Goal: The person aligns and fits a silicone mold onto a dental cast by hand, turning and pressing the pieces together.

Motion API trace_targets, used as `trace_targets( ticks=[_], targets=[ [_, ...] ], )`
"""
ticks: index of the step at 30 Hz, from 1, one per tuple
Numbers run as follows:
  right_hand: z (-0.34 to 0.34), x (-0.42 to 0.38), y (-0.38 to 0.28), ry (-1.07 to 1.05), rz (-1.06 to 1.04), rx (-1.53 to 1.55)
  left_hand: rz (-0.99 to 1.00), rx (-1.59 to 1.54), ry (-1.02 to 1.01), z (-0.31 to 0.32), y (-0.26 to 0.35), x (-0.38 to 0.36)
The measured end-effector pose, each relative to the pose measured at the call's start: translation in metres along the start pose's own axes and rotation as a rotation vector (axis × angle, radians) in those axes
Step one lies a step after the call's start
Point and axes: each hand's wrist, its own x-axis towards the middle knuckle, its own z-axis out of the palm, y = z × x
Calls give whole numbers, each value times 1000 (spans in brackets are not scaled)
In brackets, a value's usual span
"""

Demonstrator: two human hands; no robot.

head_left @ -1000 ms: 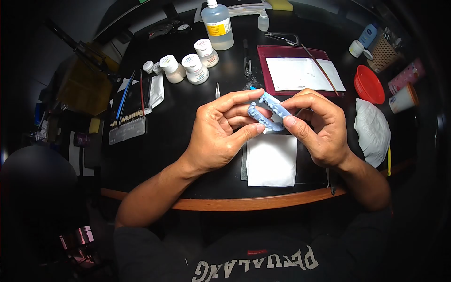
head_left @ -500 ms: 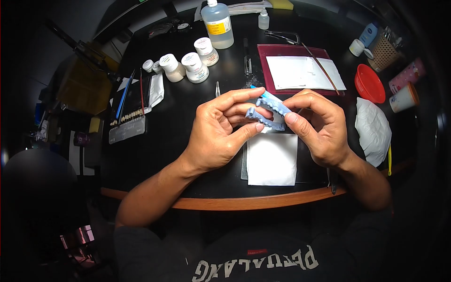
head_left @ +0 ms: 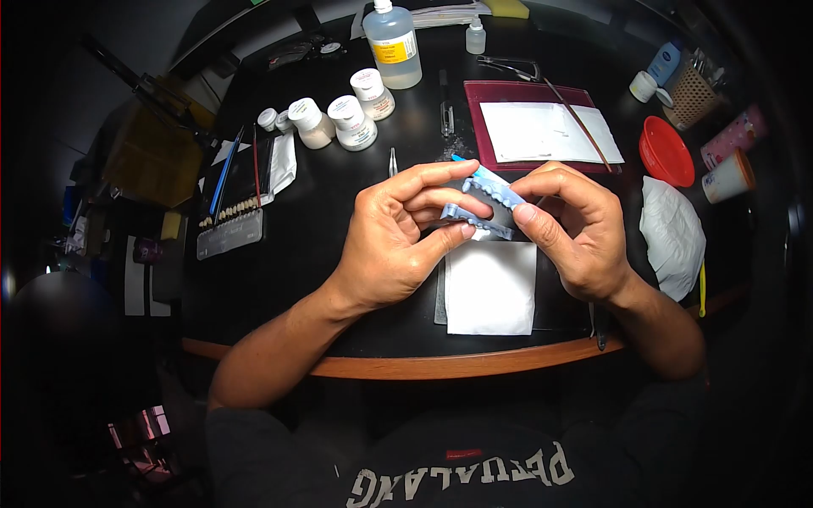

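Note:
A blue-grey dental model (head_left: 493, 191) with an upper and a lower tooth row is held between both hands above the desk. Its two halves stand apart like an opened jaw, and a bright blue piece shows at the back. My left hand (head_left: 389, 233) is closed on it, thumb on the lower tooth row (head_left: 457, 217) and index finger along the top. At the other end, my right hand (head_left: 584, 229) grips the upper half with thumb and fingers. Below the model lies a folded white tissue (head_left: 489, 292) on a glass slab (head_left: 440, 296).
Several powder jars (head_left: 351, 123) and a large liquid bottle (head_left: 394, 51) stand at the back left. A tooth shade guide (head_left: 230, 235) lies left. Behind my right hand is a maroon tray (head_left: 476, 127) with white paper and a brush. A red bowl (head_left: 665, 152) and crumpled tissue (head_left: 673, 233) are right.
The two halves of the dental model have spread wider apart, the lower one tilting away from the upper. Both hands hold nearly the same place.

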Motion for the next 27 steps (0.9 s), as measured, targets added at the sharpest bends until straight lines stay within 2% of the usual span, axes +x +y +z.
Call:
trace_targets(
  ticks=[27],
  targets=[
    [1, 0, 0, 11, 46, -15, -38, -20, -2, 0, 2, -1]
  ],
)
